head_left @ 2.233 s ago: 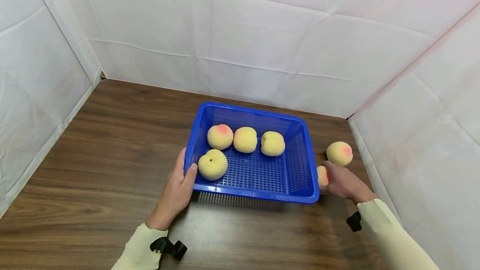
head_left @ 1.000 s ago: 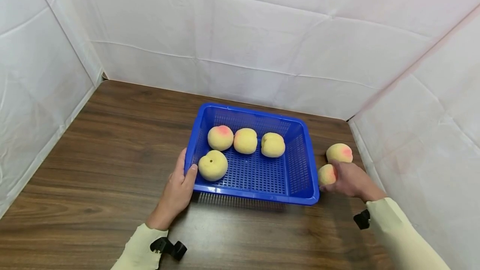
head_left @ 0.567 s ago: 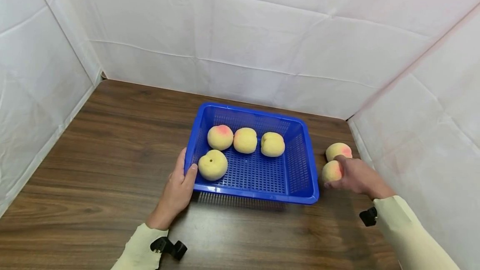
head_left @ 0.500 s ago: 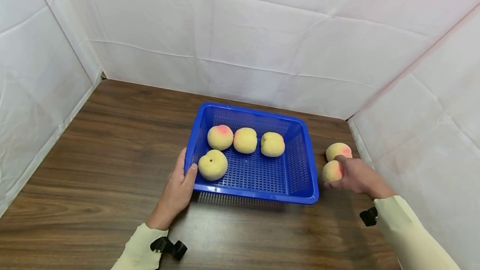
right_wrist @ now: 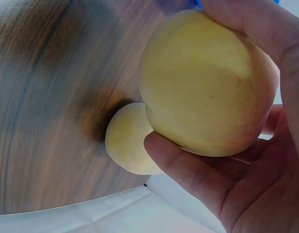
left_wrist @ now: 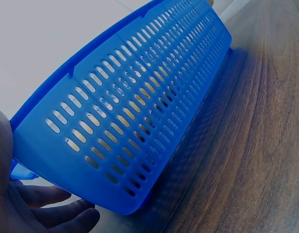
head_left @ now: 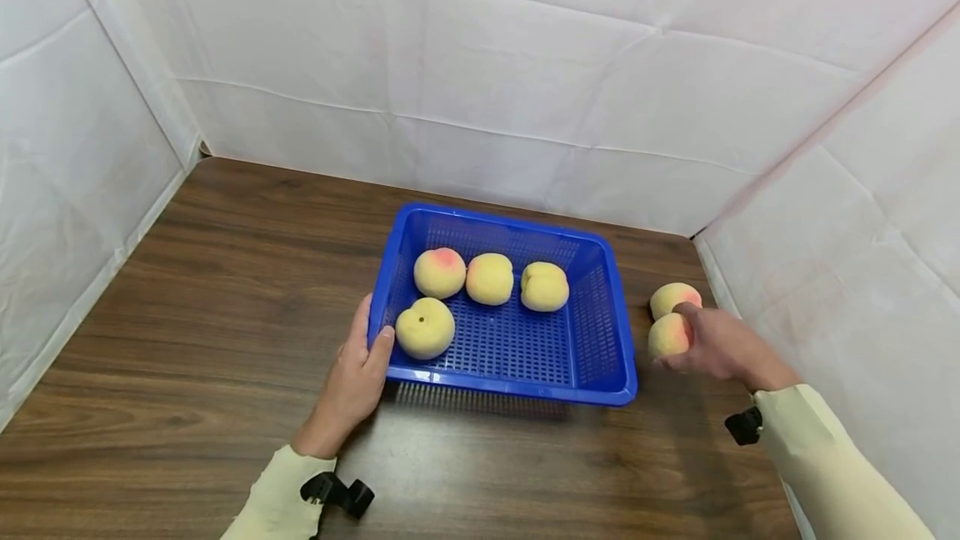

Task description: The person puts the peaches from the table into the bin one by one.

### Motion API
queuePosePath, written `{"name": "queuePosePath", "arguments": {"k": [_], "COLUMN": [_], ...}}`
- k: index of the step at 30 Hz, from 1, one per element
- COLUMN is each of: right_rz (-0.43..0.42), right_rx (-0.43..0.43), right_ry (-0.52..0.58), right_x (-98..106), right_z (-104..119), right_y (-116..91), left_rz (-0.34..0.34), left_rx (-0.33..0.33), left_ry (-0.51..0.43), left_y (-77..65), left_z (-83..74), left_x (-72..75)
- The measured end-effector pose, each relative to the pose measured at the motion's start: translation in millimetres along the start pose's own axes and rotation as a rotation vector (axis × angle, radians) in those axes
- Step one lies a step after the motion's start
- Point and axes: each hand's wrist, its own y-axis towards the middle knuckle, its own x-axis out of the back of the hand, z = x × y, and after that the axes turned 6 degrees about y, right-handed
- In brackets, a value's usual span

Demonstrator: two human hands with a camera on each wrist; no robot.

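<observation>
My left hand (head_left: pixel 351 383) grips the left end of a blue perforated plastic basket (head_left: pixel 510 390), its thumb over the rim. In the left wrist view, its other fingers curl by the basket's outer corner. Inside the basket lie several yellow peaches with pink blushes, one of them (head_left: pixel 425 328) near my left thumb. To the right of the basket, my right hand (head_left: pixel 723 346) holds another peach (right_wrist: pixel 207 82) between thumb and fingers. Just beyond it, a further peach (head_left: pixel 673 298) sits on the table, partly covered by the held one in both views.
The dark wood-grain table (head_left: pixel 225 290) carries everything. White sheeting (head_left: pixel 480 65) hangs behind it and along both sides, the right sheet close to my right forearm. A black wrist camera (head_left: pixel 744 426) sits on the right cuff, another (head_left: pixel 337 494) on the left.
My right hand has carried its peach right, away from the basket's side and slightly farther from me, to in front of the loose peach. The left hand and basket stay put.
</observation>
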Motion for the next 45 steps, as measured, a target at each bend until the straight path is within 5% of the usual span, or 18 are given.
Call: {"name": "queuePosePath", "arguments": {"k": [45], "right_rz": [-0.05], "right_rx": [0.108], "right_ry": [-0.029], "right_x": [36], "right_z": [47], "right_y": [13], "left_rz": [0.013], "left_rx": [0.02], "left_ry": [-0.002], "left_y": [0.3], "left_z": [-2.7], "left_x": [1.4]}}
